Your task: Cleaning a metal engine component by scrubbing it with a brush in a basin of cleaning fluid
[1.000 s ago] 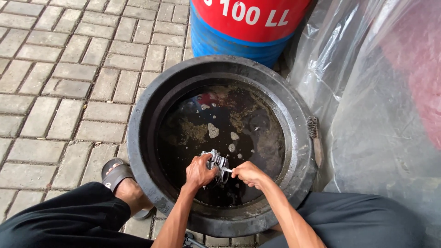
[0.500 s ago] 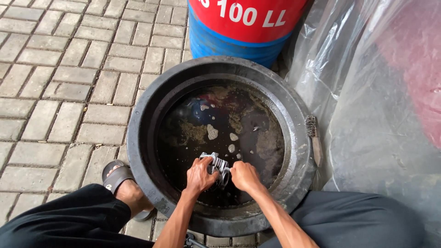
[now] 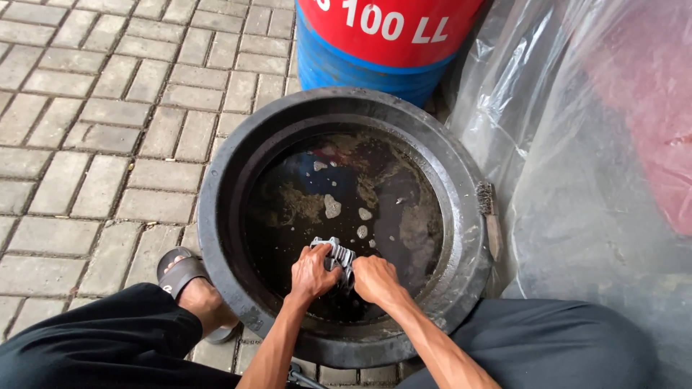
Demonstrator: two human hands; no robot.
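Metal part (image 3: pixel 333 252) clamped by both hands, left hand (image 3: pixel 311 274) and right hand (image 3: pixel 373 277), fingers closed round it, mid-wash in the black basin (image 3: pixel 216 216); scrubbing needs firm grip.

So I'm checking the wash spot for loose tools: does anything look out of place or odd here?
One thing: a brush lies on the right rim of the black basin, perched rather than put away. The liquid is dark with pale flecks. Both hands grip a grey metal part.
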